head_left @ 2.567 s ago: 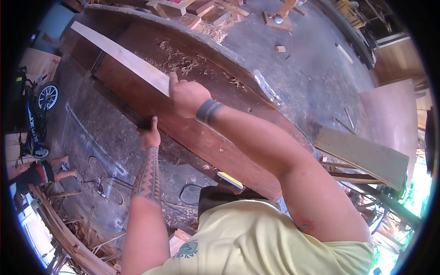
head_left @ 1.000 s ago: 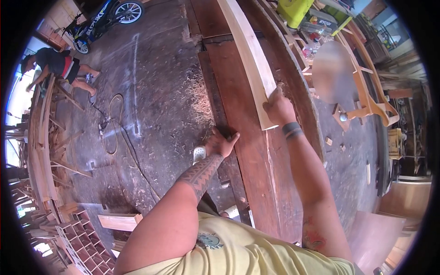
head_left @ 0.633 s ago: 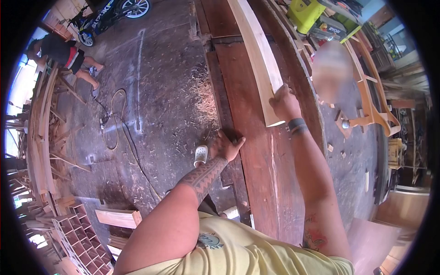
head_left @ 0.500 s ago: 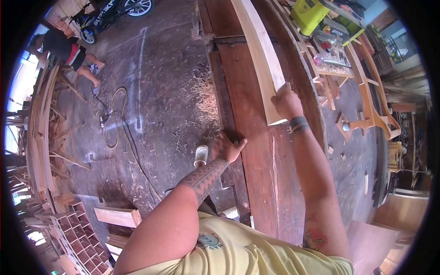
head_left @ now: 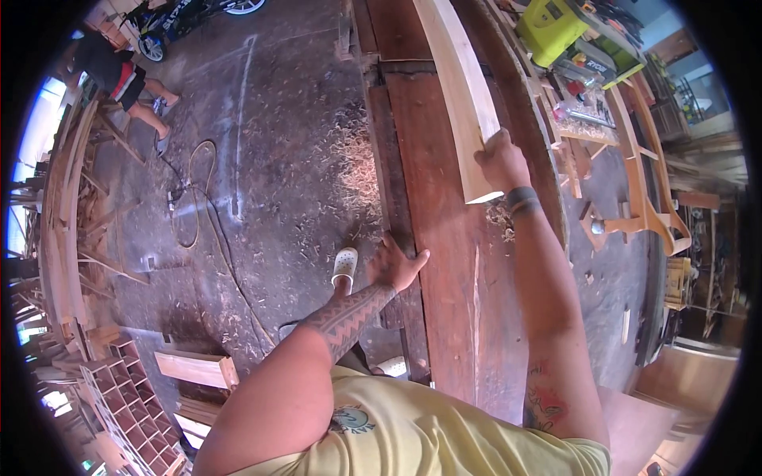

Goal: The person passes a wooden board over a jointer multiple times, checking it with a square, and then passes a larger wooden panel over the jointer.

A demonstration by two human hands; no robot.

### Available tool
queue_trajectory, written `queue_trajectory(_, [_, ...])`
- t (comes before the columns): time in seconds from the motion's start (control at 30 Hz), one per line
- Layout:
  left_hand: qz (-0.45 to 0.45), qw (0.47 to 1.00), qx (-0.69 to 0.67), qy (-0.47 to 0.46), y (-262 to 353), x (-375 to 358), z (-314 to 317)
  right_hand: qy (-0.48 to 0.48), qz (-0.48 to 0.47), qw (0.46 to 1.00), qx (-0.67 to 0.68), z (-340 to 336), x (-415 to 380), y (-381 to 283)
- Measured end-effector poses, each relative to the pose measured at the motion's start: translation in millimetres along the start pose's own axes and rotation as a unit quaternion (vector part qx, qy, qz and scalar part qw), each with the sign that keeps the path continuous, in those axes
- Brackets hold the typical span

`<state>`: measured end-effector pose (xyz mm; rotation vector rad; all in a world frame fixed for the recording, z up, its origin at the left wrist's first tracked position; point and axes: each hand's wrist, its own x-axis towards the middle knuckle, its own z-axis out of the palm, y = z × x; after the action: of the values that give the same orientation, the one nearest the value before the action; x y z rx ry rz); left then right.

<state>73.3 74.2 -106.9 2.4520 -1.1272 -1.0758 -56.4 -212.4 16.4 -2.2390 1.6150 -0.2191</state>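
A long, pale, curved board (head_left: pixel 456 87) lies lengthwise on the reddish-brown wooden bench (head_left: pixel 444 278), its far end running out of the top of the view. My right hand (head_left: pixel 505 163) grips the board near its close end, fingers wrapped over the right edge. My left hand (head_left: pixel 399 263) rests at the bench's left edge with its fingers apart and nothing in it. Wood shavings (head_left: pixel 500 222) lie on the bench just beyond the board's cut end, beside my right wrist.
Shavings (head_left: pixel 357 166) and a looped cable (head_left: pixel 214 226) lie on the floor to the left. A person (head_left: pixel 119 79) stands at the upper left near a motorbike (head_left: pixel 159 28). A green Ryobi machine (head_left: pixel 548 32) and a wooden frame (head_left: pixel 635 159) are at the right.
The board's near end and my right hand have shifted slightly up in the view, and more shavings show beside the wrist. My left hand stays at the bench edge.
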Motion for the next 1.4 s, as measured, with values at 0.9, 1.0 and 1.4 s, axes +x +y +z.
queue_trajectory(0.9, [-0.006, 0.998, -0.037, -0.059, -13.4, 1.4, 7.6, 0.008, -0.010, 1.000, 0.005, 3.3, 108.8, -27.6])
queue_trajectory(1.0, [-0.018, 0.995, -0.084, -0.059, -19.9, 12.8, 11.2, -0.005, 0.008, 1.000, 0.016, -2.1, 122.1, -35.8])
queue_trajectory(1.4, [-0.019, 0.951, -0.297, 0.088, 47.3, 277.1, -89.2, 0.012, -0.014, 1.000, 0.000, 11.7, 175.4, -31.0])
